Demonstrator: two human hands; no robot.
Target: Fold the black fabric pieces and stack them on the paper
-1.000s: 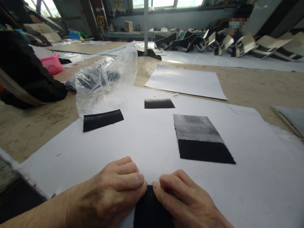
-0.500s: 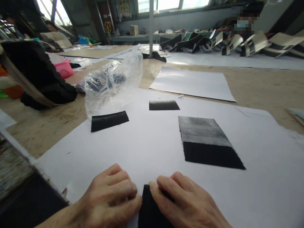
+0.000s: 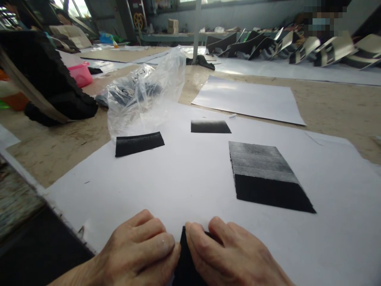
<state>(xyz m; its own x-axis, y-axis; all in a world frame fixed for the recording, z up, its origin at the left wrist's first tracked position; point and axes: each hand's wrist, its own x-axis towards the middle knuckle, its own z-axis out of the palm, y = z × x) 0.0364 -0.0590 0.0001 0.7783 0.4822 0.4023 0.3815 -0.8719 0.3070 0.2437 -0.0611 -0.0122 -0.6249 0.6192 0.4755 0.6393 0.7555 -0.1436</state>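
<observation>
A black fabric piece [image 3: 187, 262] is pinched between the left hand [image 3: 139, 252] and the right hand [image 3: 235, 256] at the near edge of the white sheet [image 3: 184, 178] on the counter [image 3: 333, 107]; each grip is closed on its top edge. Farther off, a stack of black strips [image 3: 264, 176], two single strips [image 3: 139, 143] and a plastic bag [image 3: 145, 93] are seen

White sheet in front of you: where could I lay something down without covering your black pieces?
The white sheet lies bare between the left hand and the small black strip, and right of the black stack. It is crowded where both hands, the right hand too, pinch the black piece, and by the plastic bag.
</observation>
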